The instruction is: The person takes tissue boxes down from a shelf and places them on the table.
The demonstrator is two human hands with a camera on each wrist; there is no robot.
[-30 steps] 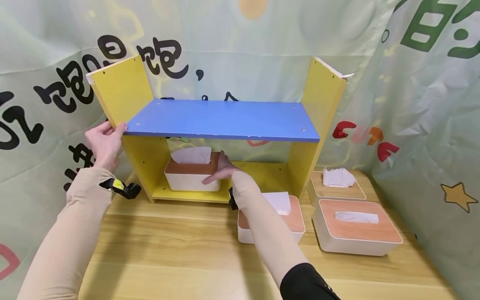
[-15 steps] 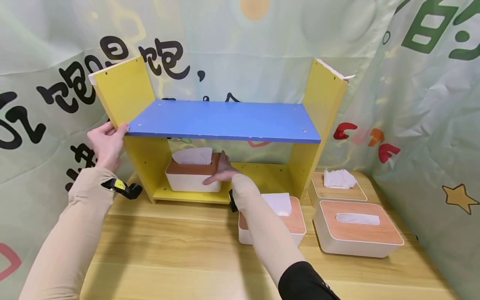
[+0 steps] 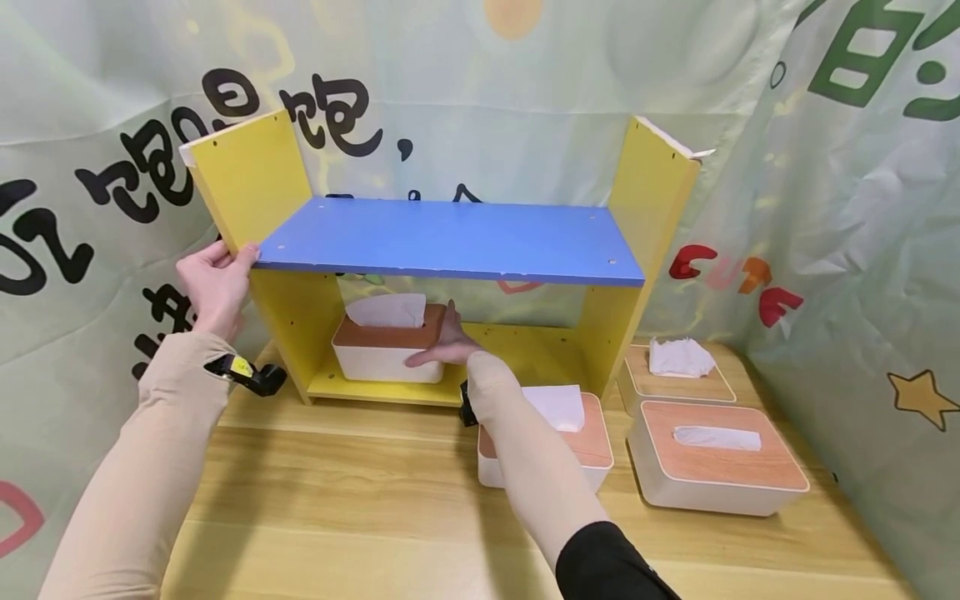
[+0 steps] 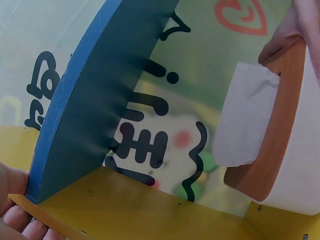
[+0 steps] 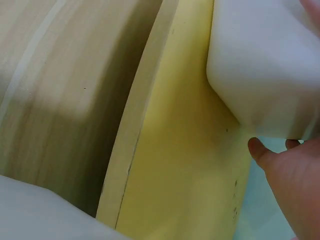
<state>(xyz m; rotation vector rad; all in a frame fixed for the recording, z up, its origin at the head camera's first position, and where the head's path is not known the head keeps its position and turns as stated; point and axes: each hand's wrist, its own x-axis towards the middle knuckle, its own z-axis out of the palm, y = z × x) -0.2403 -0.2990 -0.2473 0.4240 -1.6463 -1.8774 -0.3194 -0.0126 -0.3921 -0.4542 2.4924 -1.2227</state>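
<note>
In the head view, my left hand (image 3: 216, 285) grips the left side panel (image 3: 251, 179) of a yellow-and-blue shelf unit, the thumb near the blue board's (image 3: 450, 237) front corner. The left wrist view shows that thumb (image 4: 14, 180) against the panel's front edge and the fingers curled round it. Inside the lower compartment, toward the left, is a white tissue box (image 3: 386, 363) with a wood-look lid and a tissue sticking up. My right hand (image 3: 450, 340) holds the box by its right end, thumb in front. Its far fingers are partly hidden in the head view.
Under my right forearm, another tissue box (image 3: 596, 417) stands before the shelf. Two more tissue boxes, one in front (image 3: 720, 467) and one behind (image 3: 645, 379), stand on the wooden table (image 3: 337, 492) to the right. A printed cloth (image 3: 480, 150) hangs behind the unit.
</note>
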